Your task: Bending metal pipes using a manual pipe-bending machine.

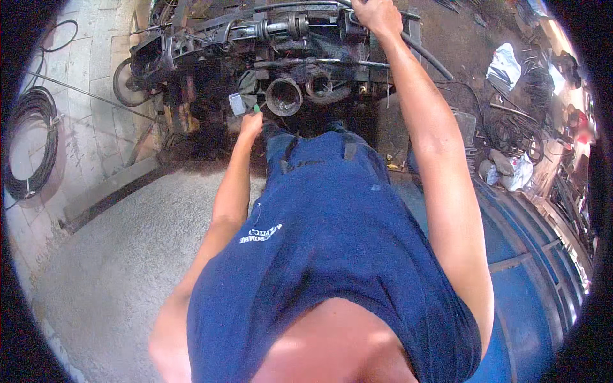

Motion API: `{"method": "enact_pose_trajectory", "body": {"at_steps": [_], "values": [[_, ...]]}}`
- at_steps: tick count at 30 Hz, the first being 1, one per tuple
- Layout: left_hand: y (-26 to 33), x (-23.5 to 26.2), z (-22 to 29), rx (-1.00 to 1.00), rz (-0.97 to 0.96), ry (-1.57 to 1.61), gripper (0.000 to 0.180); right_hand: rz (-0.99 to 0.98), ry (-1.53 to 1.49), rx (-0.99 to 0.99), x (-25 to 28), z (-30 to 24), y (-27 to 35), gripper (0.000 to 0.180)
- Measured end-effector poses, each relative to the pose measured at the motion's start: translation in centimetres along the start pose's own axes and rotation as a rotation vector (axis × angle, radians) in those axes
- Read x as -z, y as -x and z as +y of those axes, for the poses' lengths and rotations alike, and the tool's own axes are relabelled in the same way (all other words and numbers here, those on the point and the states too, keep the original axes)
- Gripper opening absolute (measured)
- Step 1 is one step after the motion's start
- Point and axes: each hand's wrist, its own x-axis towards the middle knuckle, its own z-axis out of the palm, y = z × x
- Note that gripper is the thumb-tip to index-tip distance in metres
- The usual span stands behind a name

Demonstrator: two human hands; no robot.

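My left hand (pixel 253 123) is closed round a small green object (pixel 257 108) that sticks up past the thumb. Just beyond it lies a pale label-like piece (pixel 237 104) by a dark grey cloth-like bundle (pixel 248 83). At the top edge, my right hand (pixel 381 15) has its fingers curled at a dark bar (pixel 408 14) on a greasy machine; the fingertips are partly cut off. Between my hands the machine (pixel 287 29) shows a metal shaft, and a round open pipe end (pixel 283 97) faces me beside a second round opening (pixel 319 87).
A coiled black cable (pixel 30 143) lies on the pale tiles at left. A thick black hose (pixel 434 62) slopes down right of the machine. On the right are scattered metal scrap, white bags (pixel 504 67) and a large blue ribbed drum-like thing (pixel 517 281). A grey slab (pixel 140 255) lies at lower left.
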Motion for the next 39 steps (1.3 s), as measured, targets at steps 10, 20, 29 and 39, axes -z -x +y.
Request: {"method": "enact_pose_trajectory", "body": {"at_steps": [10, 20, 29, 39], "values": [[1.1, 1.0, 1.9, 0.144, -0.164, 0.035, 0.028, 0.032, 0.019, 0.014, -0.7, -0.1, -0.2, 0.053], [0.0, 2.4, 1.8, 0.243, -0.388, 0.077, 0.02, 0.016, 0.109, -0.001, -0.9, -0.5, -0.5, 0.053], [0.4, 3.0, 1.9, 0.361, -0.539, 0.152, 0.017, 0.028, 0.117, -0.001, -1.3, -0.2, -1.0, 0.052], [1.0, 3.3, 2.4, 0.299, -0.577, 0.172, 0.019, 0.056, 0.064, 0.049, -1.6, -0.6, -1.2, 0.047]]}}
